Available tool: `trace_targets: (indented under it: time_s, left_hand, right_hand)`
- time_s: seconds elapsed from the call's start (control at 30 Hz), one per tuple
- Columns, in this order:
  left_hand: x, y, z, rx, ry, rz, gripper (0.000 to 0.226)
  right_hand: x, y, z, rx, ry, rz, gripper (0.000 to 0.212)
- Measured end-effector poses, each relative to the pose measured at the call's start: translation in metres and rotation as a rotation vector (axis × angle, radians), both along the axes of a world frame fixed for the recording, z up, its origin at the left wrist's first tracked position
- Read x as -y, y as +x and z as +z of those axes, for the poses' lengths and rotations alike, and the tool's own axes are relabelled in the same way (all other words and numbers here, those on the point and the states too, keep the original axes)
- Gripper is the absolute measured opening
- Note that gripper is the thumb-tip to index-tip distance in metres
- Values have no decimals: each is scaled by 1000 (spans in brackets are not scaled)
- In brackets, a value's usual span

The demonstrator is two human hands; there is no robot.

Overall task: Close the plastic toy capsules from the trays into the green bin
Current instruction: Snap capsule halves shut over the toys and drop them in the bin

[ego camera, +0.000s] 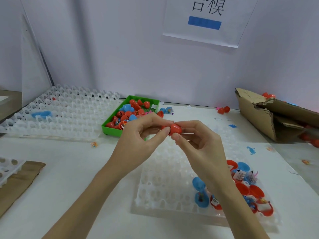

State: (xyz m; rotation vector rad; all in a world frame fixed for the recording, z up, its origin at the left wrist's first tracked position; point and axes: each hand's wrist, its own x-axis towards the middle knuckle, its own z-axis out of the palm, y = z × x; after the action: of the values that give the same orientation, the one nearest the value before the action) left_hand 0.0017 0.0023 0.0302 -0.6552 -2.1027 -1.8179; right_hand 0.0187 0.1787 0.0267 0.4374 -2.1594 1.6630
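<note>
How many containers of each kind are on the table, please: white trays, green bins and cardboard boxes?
White cell trays: 3 (far left, left edge, near middle)
Green bin: 1
Cardboard box: 1
Total: 5

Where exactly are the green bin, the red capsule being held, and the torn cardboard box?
green bin [110,131]: head view, on its near front wall.
red capsule [176,129]: head view, on the shell showing between both hands' fingertips.
cardboard box [255,118]: head view, on its torn left side.

Bright, even, soft-shadowed light; slight blur, wide-angle bending at edges.
</note>
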Motion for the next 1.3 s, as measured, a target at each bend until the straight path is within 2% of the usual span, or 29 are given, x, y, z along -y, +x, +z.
trace_targets:
  time_s: [0.1, 0.2, 0.33, 0.57, 0.77, 0.9, 1.3]
  left_hand:
    - [-1, 0, -1, 27, 26, -24, 22]
    - [0, 1, 1, 124, 173, -70, 38]
    - [0, 1, 2, 93, 163, -91, 33]
    - [0, 3, 4, -4, 101, -61, 29]
    - [4, 2, 6, 73, 130, -29, 29]
    - [10, 0, 6, 113, 169, -103, 28]
    - [9, -2, 1, 130, 222, -119, 30]
  right_hand:
    - [0, 1, 1, -3, -24, 27, 25]
    - [-3, 2, 5, -15, -44, 79, 24]
    - [-6, 3, 8, -80, -1, 78, 29]
    - [-6, 2, 5, -177, 85, 30, 24]
    - [-5, 3, 7, -227, 146, 4, 25]
    - [-4, 2, 5, -211, 148, 14, 26]
    - [-5, 3, 6, -178, 109, 54, 28]
